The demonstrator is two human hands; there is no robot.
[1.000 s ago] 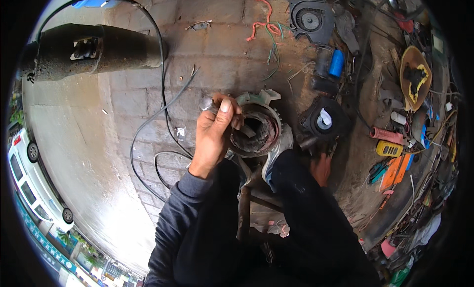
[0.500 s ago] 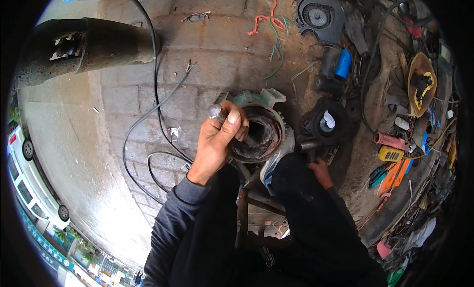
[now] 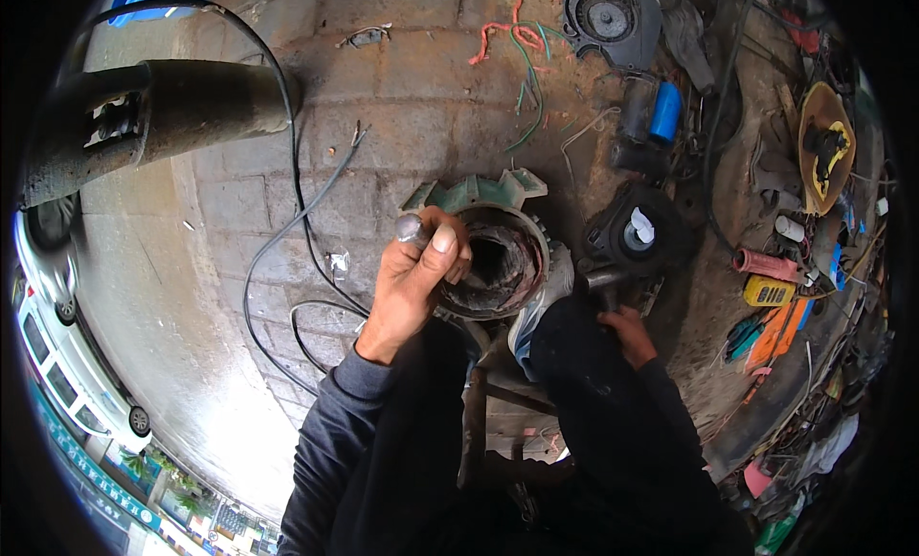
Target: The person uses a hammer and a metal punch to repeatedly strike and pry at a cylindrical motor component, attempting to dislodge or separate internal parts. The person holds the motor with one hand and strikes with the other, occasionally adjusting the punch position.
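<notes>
Between my knees stands a round green motor housing (image 3: 476, 194), its open end facing up. Its dark bore (image 3: 496, 269) is lined with rough, reddish-brown windings. My left hand (image 3: 402, 286) is closed round a metal bar, probably a chisel, whose rounded, worn end (image 3: 412, 229) sticks out above the fist. That fist sits over the housing's left rim; the bar's lower end is hidden. Beside my right knee, my right hand (image 3: 630, 334) is closed on the handle of a hammer (image 3: 601, 277). The hammer's head lies just right of the housing, and the knee covers part of it.
A thick dark pipe (image 3: 206, 101) and black cables (image 3: 299, 154) lie at left. On the right are a black round part (image 3: 637, 231), a blue cylinder (image 3: 666, 113), a fan cover (image 3: 610, 22), a yellow meter (image 3: 768, 291) and piled scrap. White vehicles (image 3: 81, 365) stand beyond.
The view has shifted slightly, and another vehicle shows at the far left. Both hands keep their holds, with little movement against the housing.
</notes>
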